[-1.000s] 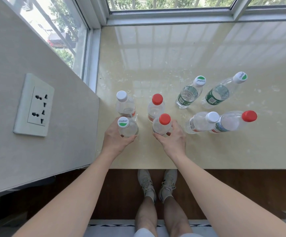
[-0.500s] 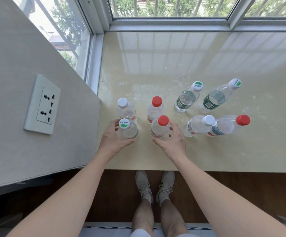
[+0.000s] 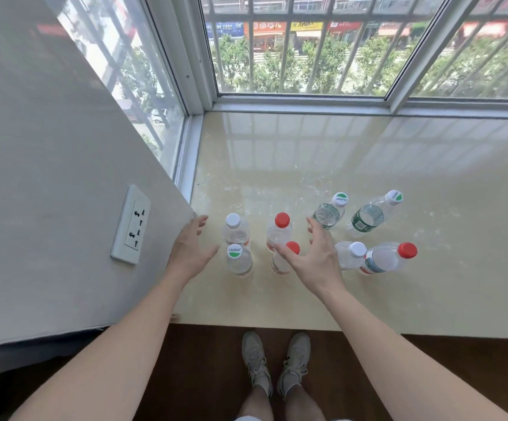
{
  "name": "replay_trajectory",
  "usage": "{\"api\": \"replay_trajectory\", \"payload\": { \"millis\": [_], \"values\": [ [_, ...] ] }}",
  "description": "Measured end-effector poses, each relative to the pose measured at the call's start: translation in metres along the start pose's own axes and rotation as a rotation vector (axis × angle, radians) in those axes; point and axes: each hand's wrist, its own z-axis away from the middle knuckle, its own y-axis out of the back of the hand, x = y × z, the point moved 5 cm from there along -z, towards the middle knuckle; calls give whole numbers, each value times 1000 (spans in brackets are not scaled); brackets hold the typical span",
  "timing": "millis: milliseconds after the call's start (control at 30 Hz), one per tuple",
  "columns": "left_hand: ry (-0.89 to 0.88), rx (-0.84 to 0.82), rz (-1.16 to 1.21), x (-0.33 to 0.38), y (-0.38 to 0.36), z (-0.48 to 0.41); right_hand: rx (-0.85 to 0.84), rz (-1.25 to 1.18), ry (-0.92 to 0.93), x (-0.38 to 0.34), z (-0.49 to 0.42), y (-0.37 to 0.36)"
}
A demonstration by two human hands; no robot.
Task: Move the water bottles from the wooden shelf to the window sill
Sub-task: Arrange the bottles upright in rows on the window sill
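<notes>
Both grips wide, holding nothing: left hand (image 3: 190, 249) beside the green-capped bottle (image 3: 239, 260), right hand (image 3: 315, 256) over the red-capped bottle (image 3: 284, 258) on the window sill (image 3: 277, 299)

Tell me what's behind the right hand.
The right hand covers part of a red-capped bottle and a white-capped bottle. Their hidden sides and the sill under the palm cannot be seen.

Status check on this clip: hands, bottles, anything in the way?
Left hand open, right hand open, neither gripping. Eight water bottles upright on the window sill. Nothing in the way.
</notes>
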Motion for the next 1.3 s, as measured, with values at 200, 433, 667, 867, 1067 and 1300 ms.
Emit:
{"api": "replay_trajectory", "payload": {
  "millis": [200, 433, 667, 867, 1067, 1300],
  "values": [
    [-64, -132, 34, 12, -6, -24, -43, -90, -20, -15, -32, 6],
    [-60, -199, 10, 0, -25, -39, -96, -39, -88, 14, -58, 6],
    [-86, -261, 21, 0, -37, -52, -261, -68, -146, 20, -73, -5],
    [-85, -265, 86, 8, -45, -60, -291, -87, -145, 23, -78, -10],
    [-99, -202, 125, 18, -50, -75, -346, -104, -137, 23, -80, -17],
    [-110, -200, 141, 24, -51, -90, -375, -15, 7, 14, -88, -29]
  ]
}}
